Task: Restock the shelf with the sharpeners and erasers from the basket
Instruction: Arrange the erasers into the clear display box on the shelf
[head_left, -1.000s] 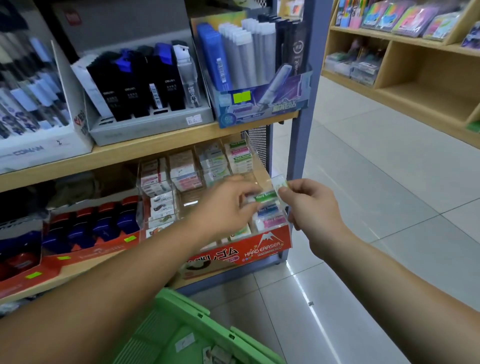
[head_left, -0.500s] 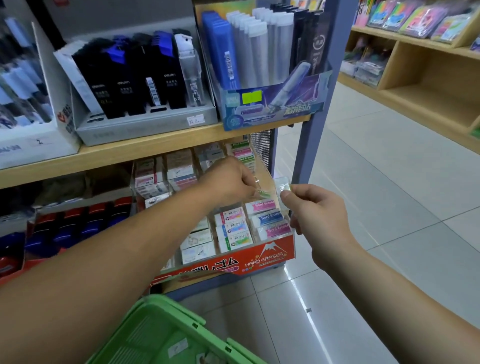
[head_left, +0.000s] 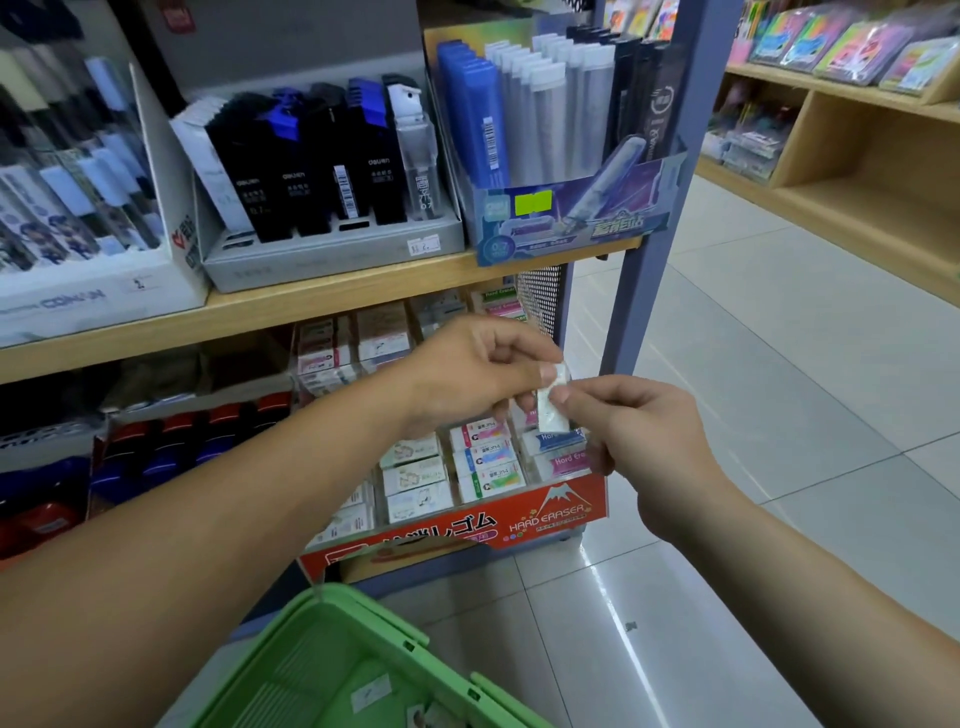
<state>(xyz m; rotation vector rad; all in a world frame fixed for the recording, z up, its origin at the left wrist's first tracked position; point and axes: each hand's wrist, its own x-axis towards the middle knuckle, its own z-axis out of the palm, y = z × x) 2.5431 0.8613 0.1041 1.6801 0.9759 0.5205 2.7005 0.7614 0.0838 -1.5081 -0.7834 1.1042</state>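
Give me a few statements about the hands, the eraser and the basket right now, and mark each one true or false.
1. The left hand and the right hand both pinch one small eraser. True.
2. The basket is red. False: it is green.
3. The eraser is held in front of the right end of the red display box. True.
4. The basket stands on the upper wooden shelf. False: it is low in view, beneath the forearms.

The basket sits at six o'clock, before the eraser display (beneath the upper shelf board); another shelving unit stands at two o'clock.
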